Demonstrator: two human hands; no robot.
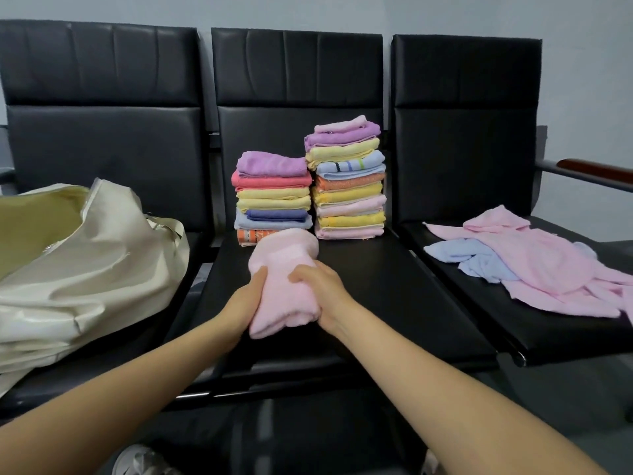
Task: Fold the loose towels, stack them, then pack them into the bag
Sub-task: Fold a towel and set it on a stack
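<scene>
A folded pink towel (282, 269) is held above the middle black seat (376, 286). My left hand (248, 298) grips its left side and my right hand (320, 286) grips its right side. Behind it stand two stacks of folded towels: a shorter stack (272, 195) topped by a purple towel, and a taller stack (347, 180) to its right. Loose pink towels (548, 265) and a loose light blue towel (469, 257) lie on the right seat. A cream bag (78, 265) lies open on the left seat.
Three black padded seats stand in a row with tall backrests against a grey wall. A wooden armrest (596, 169) juts out at the far right. A shoe (137, 461) shows at the bottom, on the floor.
</scene>
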